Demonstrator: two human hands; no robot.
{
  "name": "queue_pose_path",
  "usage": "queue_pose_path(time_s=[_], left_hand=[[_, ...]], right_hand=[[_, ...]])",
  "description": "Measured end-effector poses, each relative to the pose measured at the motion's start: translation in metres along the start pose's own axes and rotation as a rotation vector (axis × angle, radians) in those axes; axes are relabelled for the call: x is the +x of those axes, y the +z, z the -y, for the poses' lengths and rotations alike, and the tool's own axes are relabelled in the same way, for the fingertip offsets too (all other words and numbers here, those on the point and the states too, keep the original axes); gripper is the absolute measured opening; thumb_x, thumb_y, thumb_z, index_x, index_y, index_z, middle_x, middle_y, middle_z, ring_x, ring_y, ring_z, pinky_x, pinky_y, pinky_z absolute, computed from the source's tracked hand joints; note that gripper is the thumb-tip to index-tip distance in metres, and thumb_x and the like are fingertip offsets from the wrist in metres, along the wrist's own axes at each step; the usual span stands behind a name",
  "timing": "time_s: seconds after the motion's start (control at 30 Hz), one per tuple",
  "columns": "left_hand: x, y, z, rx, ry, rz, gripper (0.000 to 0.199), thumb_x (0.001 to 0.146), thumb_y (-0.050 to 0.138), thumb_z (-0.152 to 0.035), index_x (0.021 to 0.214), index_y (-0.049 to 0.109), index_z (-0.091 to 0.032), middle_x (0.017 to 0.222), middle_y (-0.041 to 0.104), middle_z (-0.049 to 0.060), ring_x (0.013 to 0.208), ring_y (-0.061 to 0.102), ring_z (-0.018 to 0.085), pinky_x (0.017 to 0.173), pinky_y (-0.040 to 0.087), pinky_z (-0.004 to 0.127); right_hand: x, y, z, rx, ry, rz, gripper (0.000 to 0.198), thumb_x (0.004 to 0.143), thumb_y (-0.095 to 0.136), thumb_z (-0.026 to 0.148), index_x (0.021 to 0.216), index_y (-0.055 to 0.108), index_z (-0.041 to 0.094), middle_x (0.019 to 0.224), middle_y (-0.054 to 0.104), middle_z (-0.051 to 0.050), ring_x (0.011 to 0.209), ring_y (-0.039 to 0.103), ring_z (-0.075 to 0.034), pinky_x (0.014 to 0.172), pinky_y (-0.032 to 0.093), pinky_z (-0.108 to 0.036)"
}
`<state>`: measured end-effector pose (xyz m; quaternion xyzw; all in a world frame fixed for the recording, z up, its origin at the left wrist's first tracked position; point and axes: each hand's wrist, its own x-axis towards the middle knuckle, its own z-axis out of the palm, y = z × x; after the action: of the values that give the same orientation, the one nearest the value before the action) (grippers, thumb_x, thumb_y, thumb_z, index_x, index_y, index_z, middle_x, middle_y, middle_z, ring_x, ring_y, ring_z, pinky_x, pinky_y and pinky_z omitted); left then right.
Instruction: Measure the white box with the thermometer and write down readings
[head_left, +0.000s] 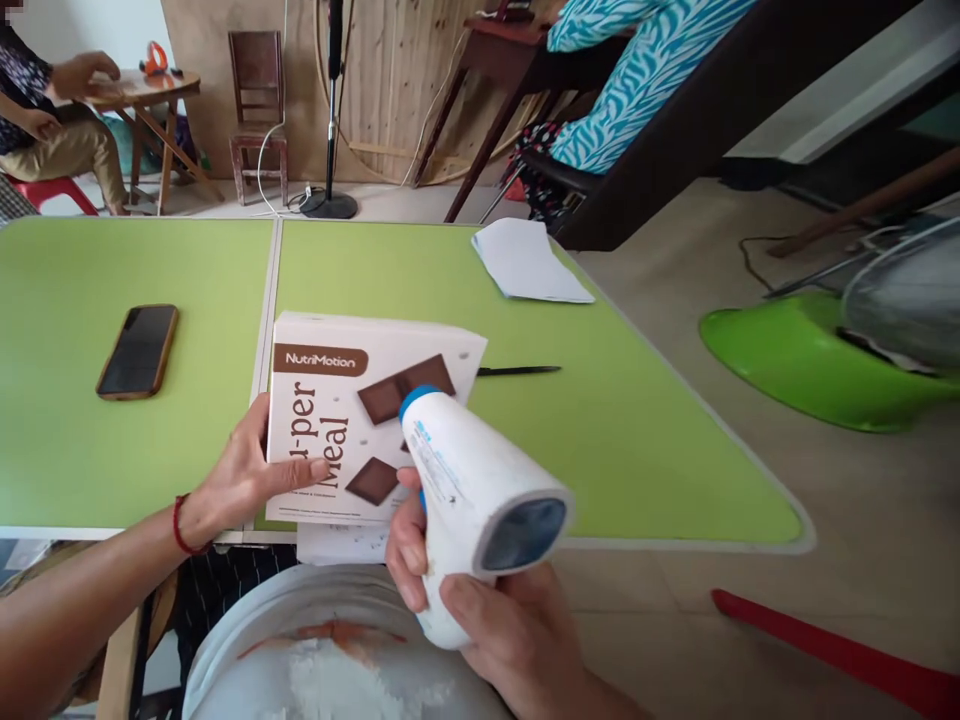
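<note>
box (360,425): over the surface (637,440), at eleven o'clock from my right fingers (409,548); probably light, stiff, dentable.
left fingers (292,474): mine, clasping its nine o'clock edge, seemingly the best hold.
white device (465,475): wrapped by my right fingers; probably slick.

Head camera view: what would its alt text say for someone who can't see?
A person's left hand holds a white box and right hand a white handheld device at a green table, where a phone and paper lie.

Phone (137,352) on grn tbl (187,265), L | wht papers (529,260), far edge | wood chair (251,142) by wall | blk stand (330,206) beside
</note>
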<state>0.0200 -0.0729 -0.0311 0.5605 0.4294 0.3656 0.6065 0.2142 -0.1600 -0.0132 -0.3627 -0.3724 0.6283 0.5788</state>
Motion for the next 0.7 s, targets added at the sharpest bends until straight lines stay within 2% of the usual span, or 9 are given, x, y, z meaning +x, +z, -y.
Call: queue_pose_path(time_s=[0.1, 0.27, 0.5, 0.7], left_hand=[[-0.002, 0.0, 0.003, 0.014, 0.002, 0.005, 0.062, 0.069, 0.09, -0.048, 0.116, 0.061, -0.02, 0.116, 0.075, 0.011, 0.099, 0.072, 0.031, 0.079, 0.061, 0.042], [-0.005, 0.001, 0.007, 0.034, 0.048, 0.031, 0.063, 0.071, 0.089, -0.047, 0.117, 0.058, -0.019, 0.124, 0.072, 0.013, 0.109, 0.07, 0.033, 0.084, 0.06, 0.043], [-0.008, -0.001, 0.006, 0.02, 0.068, 0.063, 0.058, 0.073, 0.088, -0.041, 0.118, 0.059, -0.019, 0.131, 0.069, 0.013, 0.117, 0.067, 0.035, 0.087, 0.06, 0.045], [-0.008, -0.002, 0.004, 0.053, 0.068, 0.049, 0.054, 0.073, 0.088, -0.044, 0.114, 0.061, -0.021, 0.106, 0.076, 0.009, 0.112, 0.068, 0.034, 0.085, 0.06, 0.045]], right_hand=[[0.002, -0.003, -0.009, -0.02, 0.057, 0.04, 0.034, 0.075, 0.079, 0.054, 0.078, 0.063, 0.024, 0.06, 0.055, 0.001, 0.048, 0.044, -0.012, 0.045, 0.038, -0.028], [0.003, -0.004, -0.017, -0.04, 0.033, 0.025, 0.032, 0.078, 0.078, 0.051, 0.079, 0.062, 0.024, 0.063, 0.059, 0.001, 0.051, 0.047, -0.012, 0.047, 0.04, -0.028], [-0.003, -0.012, -0.027, -0.031, 0.044, 0.092, 0.027, 0.082, 0.075, 0.049, 0.086, 0.063, 0.025, 0.068, 0.062, 0.0, 0.056, 0.051, -0.015, 0.052, 0.041, -0.031], [-0.002, -0.011, -0.029, -0.013, 0.044, 0.117, 0.031, 0.082, 0.073, 0.053, 0.084, 0.062, 0.025, 0.066, 0.061, 0.0, 0.055, 0.049, -0.015, 0.054, 0.04, -0.032]])
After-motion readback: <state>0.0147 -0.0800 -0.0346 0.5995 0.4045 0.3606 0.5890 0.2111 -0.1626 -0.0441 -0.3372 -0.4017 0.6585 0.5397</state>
